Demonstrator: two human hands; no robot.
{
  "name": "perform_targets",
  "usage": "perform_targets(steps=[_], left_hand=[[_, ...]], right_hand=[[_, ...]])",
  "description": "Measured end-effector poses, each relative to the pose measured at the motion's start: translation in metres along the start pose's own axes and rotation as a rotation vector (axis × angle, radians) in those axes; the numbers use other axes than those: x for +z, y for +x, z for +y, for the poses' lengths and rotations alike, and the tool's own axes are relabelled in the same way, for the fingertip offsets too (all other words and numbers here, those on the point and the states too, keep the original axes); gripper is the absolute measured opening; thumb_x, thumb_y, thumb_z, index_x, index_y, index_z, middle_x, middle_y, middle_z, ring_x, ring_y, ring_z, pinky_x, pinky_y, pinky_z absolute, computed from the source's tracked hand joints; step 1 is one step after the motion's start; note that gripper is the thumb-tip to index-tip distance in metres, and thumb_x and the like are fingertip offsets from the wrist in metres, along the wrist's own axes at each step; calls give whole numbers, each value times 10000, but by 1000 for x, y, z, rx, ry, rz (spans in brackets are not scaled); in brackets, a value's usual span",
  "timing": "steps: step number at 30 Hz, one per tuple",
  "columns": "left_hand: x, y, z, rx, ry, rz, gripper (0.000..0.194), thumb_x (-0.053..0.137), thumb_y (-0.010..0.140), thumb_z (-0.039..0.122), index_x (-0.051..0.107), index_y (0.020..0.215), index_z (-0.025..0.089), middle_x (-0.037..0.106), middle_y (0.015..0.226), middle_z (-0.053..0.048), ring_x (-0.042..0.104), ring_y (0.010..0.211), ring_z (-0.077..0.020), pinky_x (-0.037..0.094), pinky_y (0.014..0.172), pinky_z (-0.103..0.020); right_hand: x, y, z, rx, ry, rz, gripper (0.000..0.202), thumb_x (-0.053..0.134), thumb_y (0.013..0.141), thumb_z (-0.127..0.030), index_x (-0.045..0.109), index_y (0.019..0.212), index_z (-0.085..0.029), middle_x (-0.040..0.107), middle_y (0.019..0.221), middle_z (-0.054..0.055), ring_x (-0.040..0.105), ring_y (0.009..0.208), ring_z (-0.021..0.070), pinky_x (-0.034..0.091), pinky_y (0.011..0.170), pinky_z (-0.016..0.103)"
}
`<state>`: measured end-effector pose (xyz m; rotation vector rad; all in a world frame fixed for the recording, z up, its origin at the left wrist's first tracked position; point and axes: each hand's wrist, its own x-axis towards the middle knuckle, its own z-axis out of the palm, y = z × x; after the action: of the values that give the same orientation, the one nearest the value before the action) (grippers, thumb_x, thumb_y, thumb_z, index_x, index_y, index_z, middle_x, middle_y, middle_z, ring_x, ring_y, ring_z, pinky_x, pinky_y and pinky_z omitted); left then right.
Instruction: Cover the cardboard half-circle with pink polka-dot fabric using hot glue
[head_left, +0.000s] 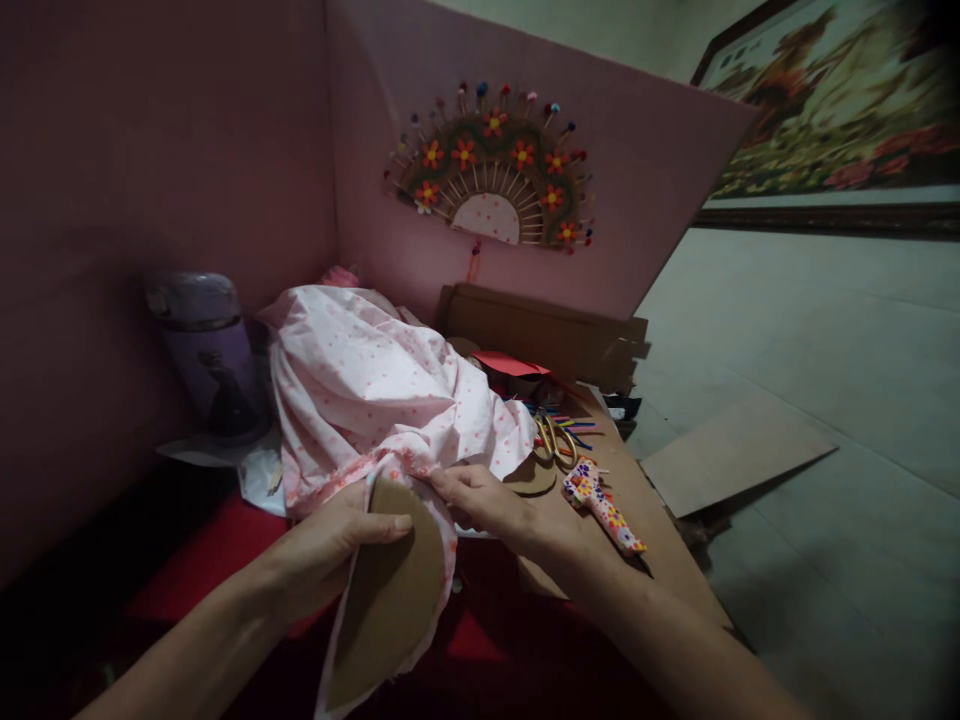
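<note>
In the head view, the brown cardboard half-disc (390, 610) lies between the two hands, tilted, with a narrow margin of dotted cloth (367, 350) showing around its edges. Taking the half-disc as the centre of the clock, the left hand (337, 540) is at about ten o'clock, gripping it: the thumb lies flat on the cardboard face, and the other fingers are mostly hidden behind. The right hand (484, 500) is between one and two o'clock, its fingertips pinched together on the cloth right beside the half-disc's upper edge; whether they also touch the cardboard I cannot tell. The main heap of the cloth spreads at twelve o'clock, just beyond both hands.

Gold-handled scissors (555, 443) rest at two o'clock, past the right hand, and a flower-patterned glue gun (606, 508) lies between two and three. A purple tumbler (210, 365) stands between ten and eleven. Farther off, towards half past twelve, a flowered fan (491, 165) is fixed to an upright pink panel (637, 170).
</note>
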<state>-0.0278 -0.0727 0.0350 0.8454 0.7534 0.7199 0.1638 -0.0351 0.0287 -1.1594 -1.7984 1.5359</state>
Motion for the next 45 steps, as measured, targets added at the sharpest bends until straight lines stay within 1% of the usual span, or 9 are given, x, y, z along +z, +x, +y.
perform_targets(steps=[4, 10, 16, 19, 25, 28, 33, 37, 45], left_hand=[[-1, 1, 0, 0, 3, 8, 226, 764, 670, 211, 686, 865, 126, 702, 805, -93, 621, 699, -186, 464, 673, -276], [-2, 0, 1, -7, 28, 21, 224, 767, 664, 226, 679, 839, 118, 697, 789, -88, 617, 693, -185, 453, 653, -266], [0, -1, 1, -9, 28, 19, 247, 771, 653, 229, 690, 853, 110, 702, 792, -102, 619, 687, -192, 462, 658, -277], [1, 0, 1, -5, 33, 8, 240, 768, 658, 226, 700, 857, 110, 704, 799, -100, 619, 695, -187, 460, 661, -267], [0, -1, 1, -9, 32, 17, 262, 768, 661, 219, 707, 894, 116, 709, 833, -104, 624, 721, -190, 461, 678, -264], [-1, -1, 2, -16, 26, 4, 235, 778, 654, 230, 707, 844, 112, 702, 799, -101, 621, 695, -186, 462, 662, -266], [-1, -1, 4, -9, 4, 23, 215, 798, 631, 208, 695, 804, 133, 693, 756, -70, 617, 670, -170, 458, 640, -252], [-2, -3, 3, -10, 13, 6, 227, 788, 645, 212, 688, 836, 141, 700, 782, -74, 621, 683, -177, 457, 650, -260], [-4, -3, 4, -37, 44, -25, 209, 772, 665, 239, 706, 815, 109, 708, 789, -109, 627, 691, -192, 462, 655, -262]], right_hand=[[5, 1, 3, 32, 52, 41, 602, 461, 754, -764, 413, 583, -189, 352, 505, -60, 280, 469, 68, 200, 454, 233], [6, -1, 5, -29, 102, 41, 605, 487, 741, -758, 351, 550, -200, 299, 468, -86, 220, 431, 52, 163, 439, 234], [0, -1, -1, 4, 36, -22, 605, 455, 748, -773, 421, 581, -192, 349, 500, -61, 283, 468, 70, 203, 455, 236], [-1, 0, -3, -6, -11, -21, 617, 435, 752, -780, 427, 572, -190, 364, 500, -51, 307, 476, 76, 207, 457, 241], [2, 3, -5, 27, 64, -24, 602, 467, 739, -775, 418, 580, -196, 292, 475, -79, 252, 454, 68, 172, 444, 239], [2, 4, -3, 24, 105, -23, 597, 504, 728, -761, 394, 562, -198, 269, 466, -87, 232, 448, 63, 157, 442, 239], [2, 3, -4, 24, 137, -43, 605, 512, 744, -740, 312, 540, -206, 266, 447, -94, 202, 427, 50, 134, 436, 240], [-1, 0, -10, 65, 120, -59, 604, 501, 722, -766, 326, 570, -208, 257, 478, -100, 187, 437, 50, 126, 438, 236], [-2, 7, -5, -24, -35, -32, 637, 448, 694, -819, 427, 577, -193, 361, 499, -56, 321, 478, 79, 217, 458, 231]])
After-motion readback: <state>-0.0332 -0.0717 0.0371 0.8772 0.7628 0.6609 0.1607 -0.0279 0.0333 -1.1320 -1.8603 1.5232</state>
